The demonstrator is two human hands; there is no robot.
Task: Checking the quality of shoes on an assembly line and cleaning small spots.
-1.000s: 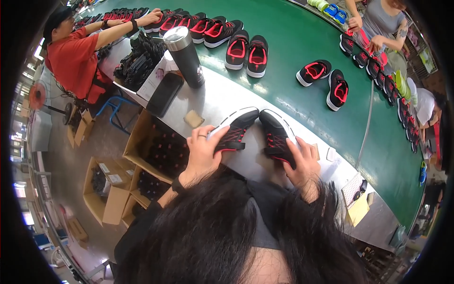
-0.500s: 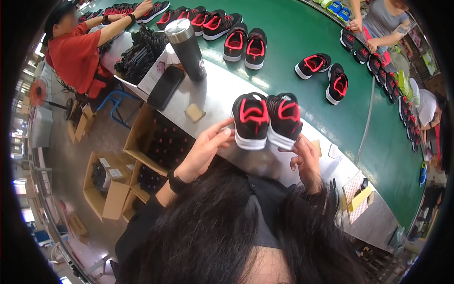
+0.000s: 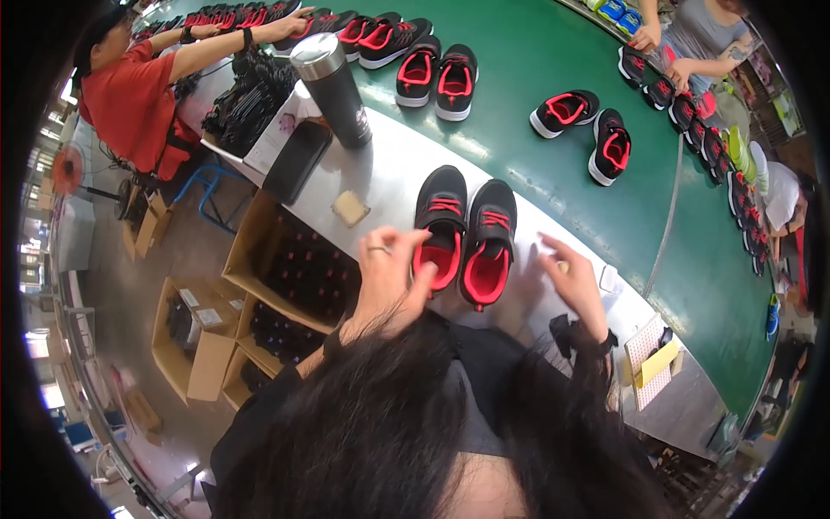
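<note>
Side by side on the metal worktop point(image 3: 402, 169) sit two black sneakers with red linings and laces, the left sneaker point(image 3: 443, 190) and the right sneaker point(image 3: 494, 208). Their toes point away from me and their openings face up. My left hand point(image 3: 389, 272) is at the outer side of the left sneaker, thumb and fingers apart beside its collar; it may be brushing the edge. To the right of the pair, my right hand point(image 3: 575, 281) hovers over the worktop with its fingers spread, holding nothing and apart from the right sneaker.
A dark tumbler point(image 3: 341, 99), a black phone point(image 3: 296, 163) and a yellowish sponge-like block point(image 3: 350, 208) lie left on the worktop. Beyond is a green conveyor point(image 3: 510, 78) bearing more sneakers. Cartons point(image 3: 203, 346) stand below left. Co-workers are at far left and far right.
The pair, earlier held up in both hands with heels showing, now rests on the worktop with toes pointing away. Both hands have come off it, the right one moving aside.
</note>
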